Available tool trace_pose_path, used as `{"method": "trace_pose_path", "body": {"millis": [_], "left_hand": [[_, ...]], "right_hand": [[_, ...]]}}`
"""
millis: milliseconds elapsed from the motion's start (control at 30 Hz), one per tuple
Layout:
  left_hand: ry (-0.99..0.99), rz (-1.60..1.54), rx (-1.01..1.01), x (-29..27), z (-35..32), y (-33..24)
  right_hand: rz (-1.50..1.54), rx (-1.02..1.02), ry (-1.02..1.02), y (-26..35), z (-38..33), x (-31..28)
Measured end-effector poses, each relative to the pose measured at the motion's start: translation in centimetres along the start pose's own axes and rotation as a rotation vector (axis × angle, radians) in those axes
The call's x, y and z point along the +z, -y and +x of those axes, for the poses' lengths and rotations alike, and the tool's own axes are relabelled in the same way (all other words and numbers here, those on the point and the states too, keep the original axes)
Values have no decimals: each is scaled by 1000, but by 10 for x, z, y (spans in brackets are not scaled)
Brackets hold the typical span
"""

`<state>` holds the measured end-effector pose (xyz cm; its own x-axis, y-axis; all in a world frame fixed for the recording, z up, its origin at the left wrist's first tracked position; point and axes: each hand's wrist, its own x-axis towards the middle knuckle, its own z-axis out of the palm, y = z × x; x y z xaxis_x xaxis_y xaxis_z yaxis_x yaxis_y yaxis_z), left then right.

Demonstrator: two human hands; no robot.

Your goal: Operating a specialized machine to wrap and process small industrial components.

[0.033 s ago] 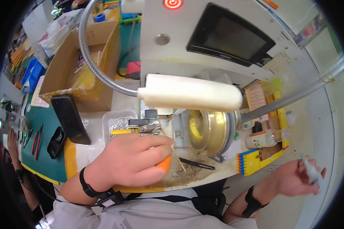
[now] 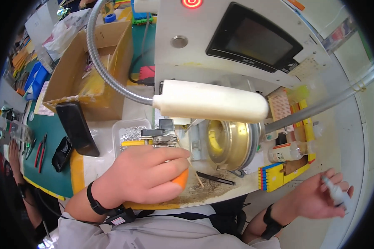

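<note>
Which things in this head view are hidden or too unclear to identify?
- Orange object: the left hand covers most of it, so its kind is unclear.
- Small white item: blurred near the rim, partly wrapped by the right hand.
- Brass-coloured wheel: its top is behind the white lamp head.
- Clear tray: its metal contents are too small to tell.

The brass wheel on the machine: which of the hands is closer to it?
The left. The left hand, gripping an orange handle, sits just beside the brass wheel, to its lower left. The right hand is far off to the lower right, holding a small white object.
</note>
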<state>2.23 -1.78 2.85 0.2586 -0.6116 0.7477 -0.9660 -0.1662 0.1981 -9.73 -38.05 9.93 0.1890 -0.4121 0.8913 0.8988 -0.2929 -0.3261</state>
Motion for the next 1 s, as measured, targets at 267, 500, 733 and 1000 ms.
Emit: {"method": "trace_pose_path", "body": {"millis": [267, 500, 733, 1000], "left_hand": [[38, 25, -52, 2, 2, -5], [31, 47, -30, -3, 0, -6], [-16, 96, -49, 6, -9, -6], [-36, 112, -40, 6, -8, -7]], "right_hand": [[126, 70, 215, -16, -100, 127], [105, -235, 366, -44, -115, 140], [177, -290, 358, -58, -122, 142], [6, -153, 306, -40, -130, 140]]}}
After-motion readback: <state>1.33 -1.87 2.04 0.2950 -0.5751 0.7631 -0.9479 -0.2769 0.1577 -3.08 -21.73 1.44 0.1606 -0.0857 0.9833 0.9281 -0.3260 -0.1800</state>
